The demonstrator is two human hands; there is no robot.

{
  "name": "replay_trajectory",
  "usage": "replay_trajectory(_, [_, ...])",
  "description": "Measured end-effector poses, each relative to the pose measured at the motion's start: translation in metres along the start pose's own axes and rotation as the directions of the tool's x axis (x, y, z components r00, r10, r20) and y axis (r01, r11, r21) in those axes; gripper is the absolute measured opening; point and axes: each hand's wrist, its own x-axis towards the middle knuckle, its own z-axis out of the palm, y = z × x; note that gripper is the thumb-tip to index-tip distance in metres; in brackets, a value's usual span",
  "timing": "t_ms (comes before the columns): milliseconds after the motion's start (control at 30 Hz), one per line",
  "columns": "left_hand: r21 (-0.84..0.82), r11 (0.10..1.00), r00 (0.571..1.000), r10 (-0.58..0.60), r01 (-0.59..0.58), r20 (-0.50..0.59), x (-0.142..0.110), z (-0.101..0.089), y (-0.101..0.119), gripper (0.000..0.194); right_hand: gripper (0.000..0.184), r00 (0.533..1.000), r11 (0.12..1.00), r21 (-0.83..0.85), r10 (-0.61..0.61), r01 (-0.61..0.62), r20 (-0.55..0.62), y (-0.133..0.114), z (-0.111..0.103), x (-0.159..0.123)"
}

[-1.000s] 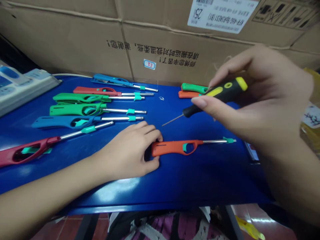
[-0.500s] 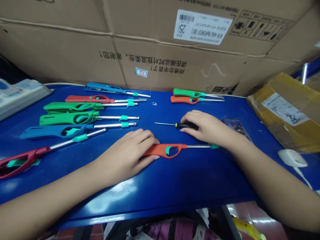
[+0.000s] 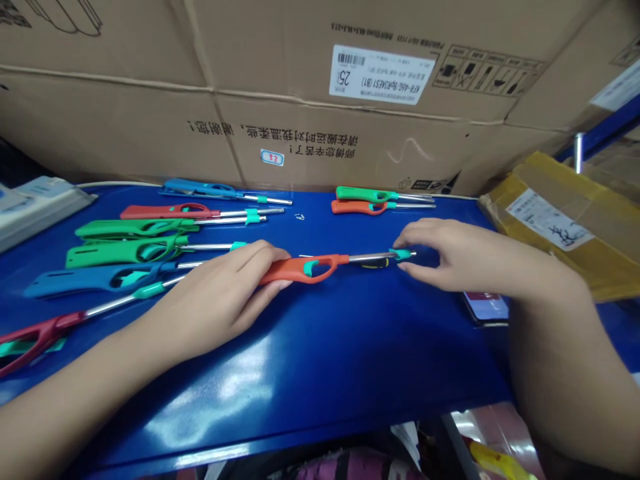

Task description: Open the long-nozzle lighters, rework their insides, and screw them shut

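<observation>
Cardboard (image 3: 280, 100) rises behind the blue table (image 3: 320, 373). Across it, the left hand (image 3: 225, 287) grips the orange lighter (image 3: 295, 269) by its handle; the right hand (image 3: 440, 257), fingers parted, surrounds its teal-sleeved tip, contact unclear. Just left of the right hand, behind the metal tube, lies a screwdriver (image 3: 376, 264).

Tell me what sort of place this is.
Probably a makeshift workbench in a storeroom or small workshop: long-necked lighters lie in rows on a blue table, a screwdriver is beside the orange one, and a large labelled cardboard box stands behind.
</observation>
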Motion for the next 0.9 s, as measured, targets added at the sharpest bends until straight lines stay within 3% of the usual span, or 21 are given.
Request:
replay_trajectory(167, [-0.024, 1.000, 1.000, 0.016, -0.016, 0.001, 0.002, -0.001, 0.000, 0.035, 0.020, 1.000, 1.000, 0.004, -0.006, 0.006, 0.024, -0.002, 0.004, 0.004])
replay_trajectory(433, [-0.327, 0.941, 0.996, -0.076, 0.087, 0.047, 0.004, 0.004, 0.008, 0.032, 0.014, 0.995, 0.996, 0.008, -0.093, 0.094, -0.045, -0.021, 0.014, 0.016])
replay_trajectory(667, [-0.594, 0.752, 0.956, -0.185, 0.287, 0.228, 0.008, 0.009, 0.016, 0.046, 0.017, 0.966, 0.968, 0.046, -0.243, 0.248, -0.091, -0.033, 0.033, 0.021])
replay_trajectory(900, [-0.672, 0.563, 0.876, -0.280, 0.482, 0.394, 0.009, 0.013, 0.020, 0.049, 0.022, 0.945, 0.951, 0.011, -0.305, 0.309, -0.121, -0.042, 0.042, 0.023])
